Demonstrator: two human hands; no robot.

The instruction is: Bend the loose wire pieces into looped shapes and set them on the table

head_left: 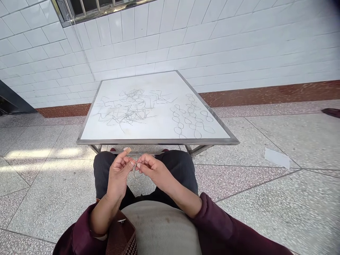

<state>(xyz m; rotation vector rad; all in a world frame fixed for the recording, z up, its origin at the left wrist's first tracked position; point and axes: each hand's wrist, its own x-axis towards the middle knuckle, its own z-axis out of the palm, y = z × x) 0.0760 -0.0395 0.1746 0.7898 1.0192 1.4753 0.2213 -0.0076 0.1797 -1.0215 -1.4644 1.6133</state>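
Left hand (119, 173) and right hand (152, 169) pinch one wire (134, 174) over the lap (182, 173), apparently half-shaped, while on the table (164, 131) looped wires (189, 120) at right look finished and a tangle (132, 113) at left seems left to do

There's 1 table (162, 129), with 1 left hand (119, 173) and 1 right hand (157, 173) just in front of it, pinching 1 thin wire loop (135, 174). On the table: 1 messy tangle of bent wires (134, 115) plus looped wires (195, 118), individually too jumbled to count, tbh. Beyond the table, 1 barred window (98, 5); right of the table, 1 white strip (277, 158).
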